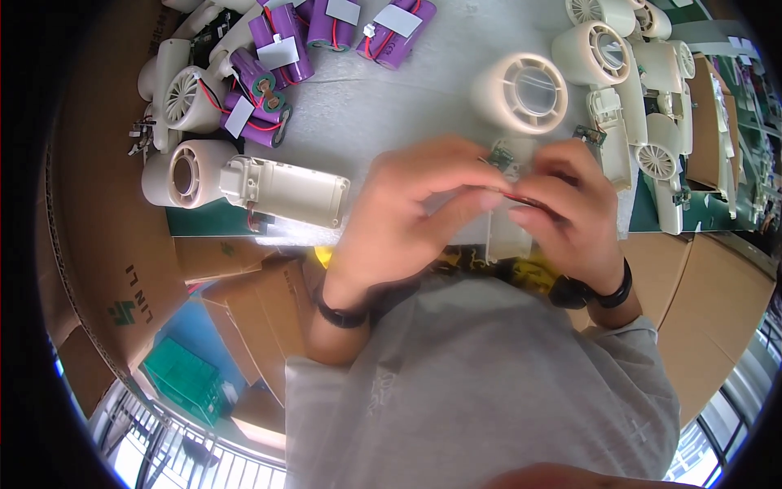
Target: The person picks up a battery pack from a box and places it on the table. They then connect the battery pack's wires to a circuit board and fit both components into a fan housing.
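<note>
In front of me lies a cream plastic housing with a round, slotted head and a handle shell pointing toward me. A small green circuit board shows near where the handle meets the head. Above the handle, my left hand pinches thin wires at the thumb and index fingertips. My right hand has its fingers closed on the same wires, red and dark, close beside the left fingertips. The fingers hide the wire ends, and part of the handle is covered.
Purple battery packs with red wires lie at the far left. Cream housings are piled at left, and more housings at right. An opened housing rests near the left front edge. Cardboard boxes stand below the table.
</note>
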Demonstrator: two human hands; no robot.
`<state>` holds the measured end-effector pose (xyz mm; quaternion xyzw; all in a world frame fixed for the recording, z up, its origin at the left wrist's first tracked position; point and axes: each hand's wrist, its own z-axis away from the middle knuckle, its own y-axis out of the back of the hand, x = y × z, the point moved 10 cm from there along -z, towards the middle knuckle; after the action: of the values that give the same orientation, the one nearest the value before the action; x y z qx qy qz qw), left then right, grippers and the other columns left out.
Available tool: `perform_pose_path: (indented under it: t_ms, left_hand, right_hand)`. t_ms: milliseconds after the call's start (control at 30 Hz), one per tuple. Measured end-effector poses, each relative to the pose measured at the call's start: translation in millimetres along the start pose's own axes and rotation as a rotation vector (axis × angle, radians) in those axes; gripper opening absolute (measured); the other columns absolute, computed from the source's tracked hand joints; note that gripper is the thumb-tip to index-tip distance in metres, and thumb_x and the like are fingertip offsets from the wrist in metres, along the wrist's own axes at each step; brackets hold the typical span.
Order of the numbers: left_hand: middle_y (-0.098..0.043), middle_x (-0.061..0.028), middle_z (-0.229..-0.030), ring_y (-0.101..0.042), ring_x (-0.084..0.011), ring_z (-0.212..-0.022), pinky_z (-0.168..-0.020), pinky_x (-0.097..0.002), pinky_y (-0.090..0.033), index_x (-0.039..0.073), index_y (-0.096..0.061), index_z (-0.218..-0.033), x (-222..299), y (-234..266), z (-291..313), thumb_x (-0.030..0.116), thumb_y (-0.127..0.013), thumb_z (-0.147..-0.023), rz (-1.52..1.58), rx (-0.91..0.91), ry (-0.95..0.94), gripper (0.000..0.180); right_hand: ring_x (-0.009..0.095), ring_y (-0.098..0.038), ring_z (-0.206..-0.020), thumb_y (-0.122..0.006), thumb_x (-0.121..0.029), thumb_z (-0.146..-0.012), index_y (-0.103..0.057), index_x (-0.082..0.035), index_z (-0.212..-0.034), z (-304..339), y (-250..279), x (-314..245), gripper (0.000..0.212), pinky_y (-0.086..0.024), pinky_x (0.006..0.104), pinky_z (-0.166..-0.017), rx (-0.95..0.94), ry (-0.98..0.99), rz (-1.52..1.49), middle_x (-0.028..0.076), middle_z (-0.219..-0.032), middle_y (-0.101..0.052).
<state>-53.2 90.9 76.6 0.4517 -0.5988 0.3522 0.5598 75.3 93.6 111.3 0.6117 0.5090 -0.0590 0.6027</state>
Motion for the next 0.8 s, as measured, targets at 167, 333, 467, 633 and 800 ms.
perform_pose_path:
  t_ms: [167, 333, 467, 633, 800]
  left_hand:
    - [-0.066, -0.0118, -0.101, -0.065, -0.0179, -0.091, -0.078, -0.0276, -0.054, -0.002, -0.071, -0.106, -2.0, -0.4, 0.8, -0.010, -0.068, -0.085, 0.108, -0.010, 0.009, 0.023]
    - [-0.067, -0.0123, -0.102, -0.066, -0.0187, -0.097, -0.084, -0.0283, -0.057, -0.003, -0.067, -0.117, -6.5, 0.3, 2.2, -0.015, -0.067, -0.083, 0.300, 0.018, 0.067, 0.036]
    - [-0.068, -0.0127, -0.104, -0.068, -0.0191, -0.099, -0.086, -0.0294, -0.058, -0.004, -0.063, -0.123, -10.6, -0.1, 3.6, -0.017, -0.067, -0.082, 0.319, 0.018, 0.134, 0.043]
    - [-0.069, -0.0131, -0.108, -0.069, -0.0190, -0.097, -0.084, -0.0292, -0.059, -0.005, -0.060, -0.125, -15.8, 1.2, 6.2, -0.017, -0.069, -0.082, 0.292, 0.053, 0.206, 0.046]
    - [-0.069, -0.0140, -0.109, -0.069, -0.0188, -0.097, -0.083, -0.0292, -0.060, -0.005, -0.062, -0.121, -11.8, 4.5, 7.9, -0.017, -0.071, -0.079, 0.205, 0.111, 0.104, 0.044]
  right_hand:
    - [0.016, -0.054, -0.061, -0.083, -0.007, -0.073, -0.074, -0.006, -0.087, -5.2, 3.9, 1.1, 0.016, -0.042, 0.0282, -0.052, 0.050, 0.019, -0.095, 0.007, -0.086, -0.052]
    - [0.015, -0.051, -0.066, -0.078, 0.000, -0.075, -0.074, -0.002, -0.093, -3.0, 0.3, 5.9, 0.018, -0.040, 0.0275, -0.056, -0.017, 0.003, -0.176, 0.008, -0.089, -0.051]
    - [0.015, -0.050, -0.068, -0.076, 0.003, -0.076, -0.074, 0.000, -0.095, -2.8, -1.4, 6.4, 0.019, -0.039, 0.0270, -0.058, -0.044, -0.018, -0.192, 0.008, -0.091, -0.050]
    - [0.014, -0.051, -0.068, -0.076, 0.004, -0.076, -0.074, 0.000, -0.094, -2.4, 0.3, 9.7, 0.019, -0.039, 0.0262, -0.058, -0.026, -0.034, -0.196, 0.008, -0.091, -0.051]
    - [0.013, -0.052, -0.068, -0.075, 0.004, -0.077, -0.074, 0.000, -0.094, -3.1, -0.4, 10.4, 0.018, -0.040, 0.0256, -0.057, -0.036, -0.068, -0.214, 0.007, -0.090, -0.051]
